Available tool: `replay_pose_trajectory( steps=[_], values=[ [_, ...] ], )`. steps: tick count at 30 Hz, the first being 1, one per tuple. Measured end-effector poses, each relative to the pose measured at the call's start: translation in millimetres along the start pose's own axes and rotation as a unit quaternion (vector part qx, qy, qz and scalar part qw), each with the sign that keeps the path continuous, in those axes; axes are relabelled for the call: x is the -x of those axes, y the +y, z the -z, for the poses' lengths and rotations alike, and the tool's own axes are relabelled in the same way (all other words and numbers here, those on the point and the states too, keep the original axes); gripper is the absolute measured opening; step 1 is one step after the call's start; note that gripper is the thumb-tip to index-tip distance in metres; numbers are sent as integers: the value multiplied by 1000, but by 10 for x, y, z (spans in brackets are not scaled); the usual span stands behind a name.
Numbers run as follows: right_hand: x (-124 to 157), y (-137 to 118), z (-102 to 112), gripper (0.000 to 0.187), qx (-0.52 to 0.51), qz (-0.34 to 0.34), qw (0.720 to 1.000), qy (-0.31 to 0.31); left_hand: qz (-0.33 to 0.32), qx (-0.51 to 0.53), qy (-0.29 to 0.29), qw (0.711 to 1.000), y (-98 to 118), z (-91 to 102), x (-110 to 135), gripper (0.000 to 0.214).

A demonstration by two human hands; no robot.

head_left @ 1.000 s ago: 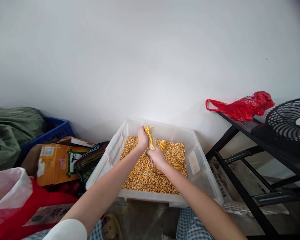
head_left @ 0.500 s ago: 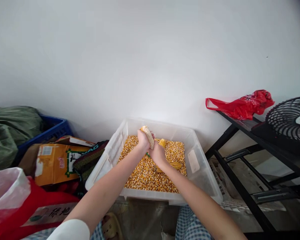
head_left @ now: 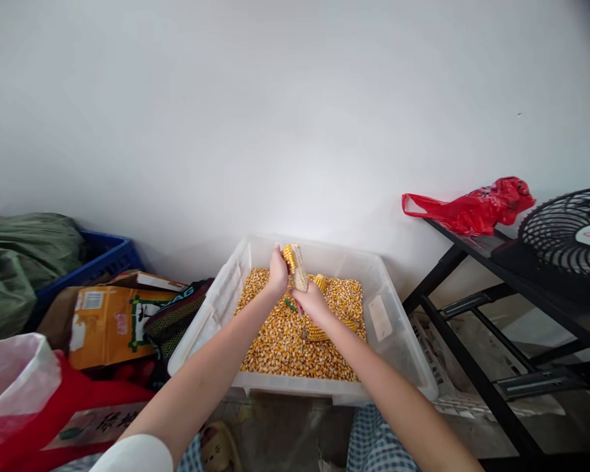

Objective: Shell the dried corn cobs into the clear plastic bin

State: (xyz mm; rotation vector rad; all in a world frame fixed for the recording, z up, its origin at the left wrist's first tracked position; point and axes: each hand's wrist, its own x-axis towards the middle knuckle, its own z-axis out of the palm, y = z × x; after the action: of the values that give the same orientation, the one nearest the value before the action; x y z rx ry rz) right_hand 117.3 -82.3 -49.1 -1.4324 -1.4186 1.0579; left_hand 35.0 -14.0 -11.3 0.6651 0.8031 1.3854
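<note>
A clear plastic bin (head_left: 398,347) on the floor holds a thick layer of loose yellow corn kernels (head_left: 280,344). Over it my left hand (head_left: 277,274) is closed round a partly stripped corn cob (head_left: 296,265), held nearly upright. My right hand (head_left: 313,304) is closed at the cob's lower end, and a small green object pokes out by its fingers; I cannot make out what it is. Two more cobs lie on the kernels, one behind my hands (head_left: 319,282) and one by my right wrist (head_left: 318,334).
A black metal rack (head_left: 476,383) stands at the right with a red plastic bag (head_left: 472,208) and a black fan (head_left: 565,239) on it. At the left are an orange cardboard box (head_left: 109,324), a blue crate (head_left: 98,261), green cloth (head_left: 24,259) and a red-and-white bag (head_left: 19,387).
The cob tilted down to the left half a second ago and now stands nearly upright again. Both hands stayed on it over the bin.
</note>
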Motion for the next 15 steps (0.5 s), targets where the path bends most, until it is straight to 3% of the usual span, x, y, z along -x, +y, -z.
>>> replay_pose_trajectory(
  steps=[4,8,10,15],
  values=[
    [-47,16,113,14,43,6,999,23,62,2,-43,997,117,20,-2,53],
    [-52,44,147,13,193,73,976,65,111,60,-12,992,181,14,22,50],
    [-33,39,104,12,216,86,971,62,134,95,23,986,203,20,24,47],
    [83,-41,-76,22,77,10,997,-18,73,77,65,992,228,67,28,35]
  ],
)
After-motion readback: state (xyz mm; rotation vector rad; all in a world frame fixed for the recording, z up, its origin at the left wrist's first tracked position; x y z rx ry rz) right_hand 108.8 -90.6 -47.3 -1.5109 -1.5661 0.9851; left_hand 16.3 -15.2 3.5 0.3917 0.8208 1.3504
